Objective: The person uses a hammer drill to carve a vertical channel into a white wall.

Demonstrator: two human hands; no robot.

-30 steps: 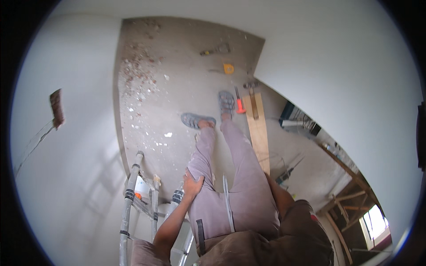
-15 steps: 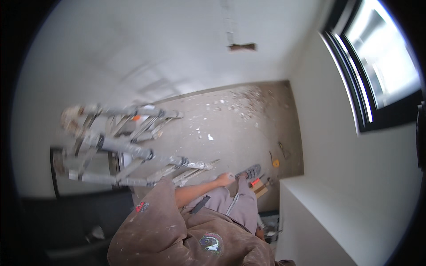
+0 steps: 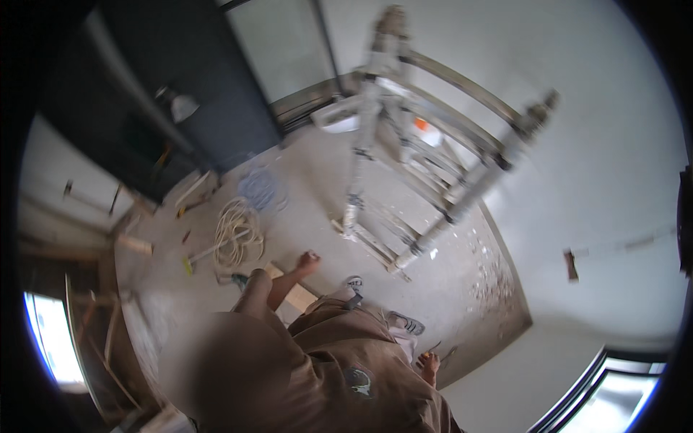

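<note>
The flat, pale board is partly hidden by the left arm. The left grip and right grip are blurred; their state cannot be determined.

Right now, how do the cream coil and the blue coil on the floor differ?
The cream coil is pale yellowish, while the blue coil is light blue. The cream coil lies nearer the person's left hand; the blue coil sits nearer the dark panel. The cream coil's strands show more distinctly, whereas the blue coil looks fainter and more blurred. Both lie on the floor in loose loops.
</note>
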